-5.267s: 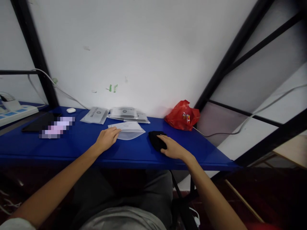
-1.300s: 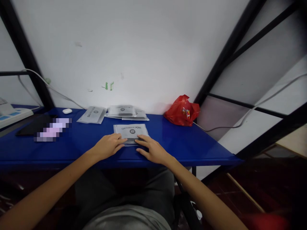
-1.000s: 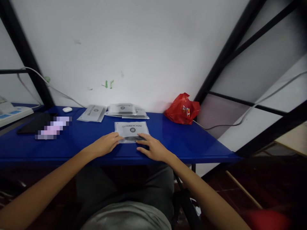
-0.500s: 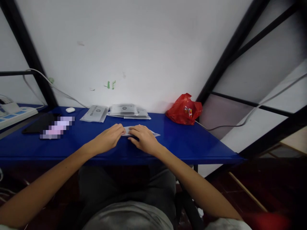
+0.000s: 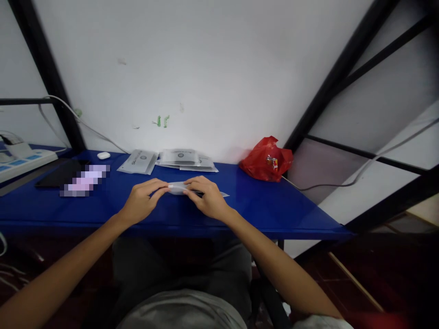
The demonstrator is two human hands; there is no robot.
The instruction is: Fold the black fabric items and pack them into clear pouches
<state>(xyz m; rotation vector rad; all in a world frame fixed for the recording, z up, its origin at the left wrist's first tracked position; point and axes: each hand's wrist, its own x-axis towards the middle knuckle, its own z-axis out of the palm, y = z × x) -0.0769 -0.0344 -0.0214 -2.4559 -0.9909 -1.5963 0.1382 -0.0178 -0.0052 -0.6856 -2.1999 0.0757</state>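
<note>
A translucent white plastic bag (image 5: 177,188) is between my hands over the blue desk. My left hand (image 5: 143,197) pinches its left end between thumb and fingertips. My right hand (image 5: 206,196) grips its middle, fingers on top and thumb at the near edge. A pale corner of the bag sticks out to the right, past my right hand. What the bag contains, if anything, is hidden. Behind my hands lie similar flat bags with dark print: one bag (image 5: 139,161) on the left and a small pile of bags (image 5: 180,157) by the wall.
A red plastic bag (image 5: 265,161) sits at the back right. On the left are a white earphone case (image 5: 103,156), a dark tablet (image 5: 58,176), a blurred-out phone-like object (image 5: 85,180) and a white power strip (image 5: 29,163). The blue desk (image 5: 281,205) ends near my lap.
My left hand has moved left from beside my right hand, and more of the bag now shows between them. My right hand stays nearly in place. The view has shifted slightly.
</note>
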